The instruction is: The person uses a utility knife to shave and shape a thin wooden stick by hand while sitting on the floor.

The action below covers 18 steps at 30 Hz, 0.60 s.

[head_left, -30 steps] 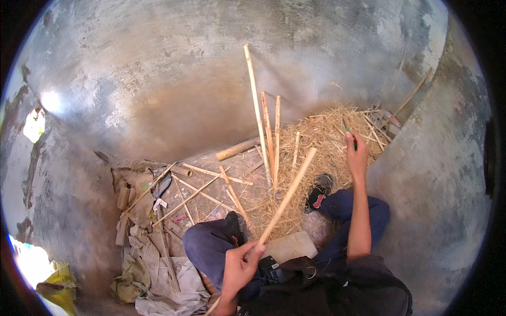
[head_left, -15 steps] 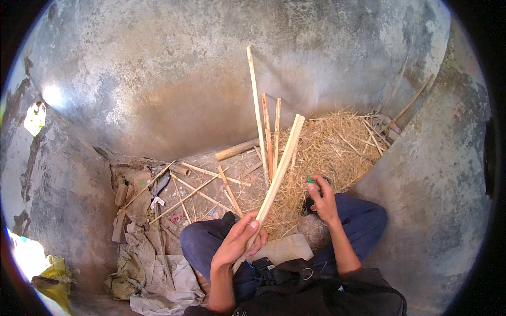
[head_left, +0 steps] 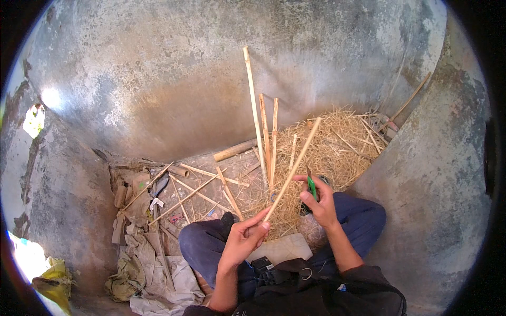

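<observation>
My left hand (head_left: 243, 239) grips the lower end of a pale bamboo strip (head_left: 295, 168) between thumb and fingers. The strip slants up and away to the right, its narrow edge facing me. In my right hand (head_left: 321, 209) is a small green-handled knife (head_left: 312, 187), its thin dark tip pointing up and away. That hand is closed around the handle, just right of the strip, with the index finger reaching toward it. A light-coloured block (head_left: 287, 248) lies between my crossed legs, below both hands.
Several bamboo sticks (head_left: 263, 131) lean against the grey wall (head_left: 174, 79). Behind my right hand spreads a heap of straw-like shavings (head_left: 337, 147). Thin strips (head_left: 195, 195) cross on the floor at left, beside crumpled sacking (head_left: 158, 279). A thick bamboo pole (head_left: 235, 150) lies along the wall's foot.
The strip has turned from its broad face to its narrow edge, and its top has swung right. My left hand has shifted slightly right. The knife shows more plainly in my right hand.
</observation>
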### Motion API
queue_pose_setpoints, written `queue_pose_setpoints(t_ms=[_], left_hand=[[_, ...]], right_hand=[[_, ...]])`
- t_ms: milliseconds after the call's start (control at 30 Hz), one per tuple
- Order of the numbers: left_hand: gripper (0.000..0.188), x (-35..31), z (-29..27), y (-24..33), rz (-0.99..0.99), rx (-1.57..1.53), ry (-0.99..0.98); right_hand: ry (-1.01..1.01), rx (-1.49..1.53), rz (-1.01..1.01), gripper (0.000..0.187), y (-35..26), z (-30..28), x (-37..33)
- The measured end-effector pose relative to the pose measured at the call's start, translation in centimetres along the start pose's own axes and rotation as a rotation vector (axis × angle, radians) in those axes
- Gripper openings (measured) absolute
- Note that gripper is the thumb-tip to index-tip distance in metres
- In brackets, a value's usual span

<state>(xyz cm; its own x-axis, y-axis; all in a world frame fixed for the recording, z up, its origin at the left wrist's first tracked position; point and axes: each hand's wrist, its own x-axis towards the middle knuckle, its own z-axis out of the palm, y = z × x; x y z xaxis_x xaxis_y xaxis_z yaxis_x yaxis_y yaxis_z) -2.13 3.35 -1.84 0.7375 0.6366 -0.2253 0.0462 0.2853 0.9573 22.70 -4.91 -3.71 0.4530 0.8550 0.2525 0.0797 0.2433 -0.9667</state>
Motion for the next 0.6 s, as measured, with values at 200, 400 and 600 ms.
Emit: queue_pose_setpoints(t_ms=[200, 400, 600], left_hand=[[0.042, 0.6, 1.8, -1.2, 0.343, 0.282, 0.252], [0.030, 0.8, 2.6, -1.1, 0.358, 0.428, 0.401], [0.024, 0.8, 3.2, -0.6, 0.450, 0.542, 0.470]], right_hand=[[0.114, 0.077, 0.023, 0.039, -0.3, 2.6, 0.5], [0.100, 0.104, 0.017, 0.032, -0.7, 3.0, 0.7], [0.050, 0.051, 0.027, 0.034, -1.0, 2.4, 0.8]])
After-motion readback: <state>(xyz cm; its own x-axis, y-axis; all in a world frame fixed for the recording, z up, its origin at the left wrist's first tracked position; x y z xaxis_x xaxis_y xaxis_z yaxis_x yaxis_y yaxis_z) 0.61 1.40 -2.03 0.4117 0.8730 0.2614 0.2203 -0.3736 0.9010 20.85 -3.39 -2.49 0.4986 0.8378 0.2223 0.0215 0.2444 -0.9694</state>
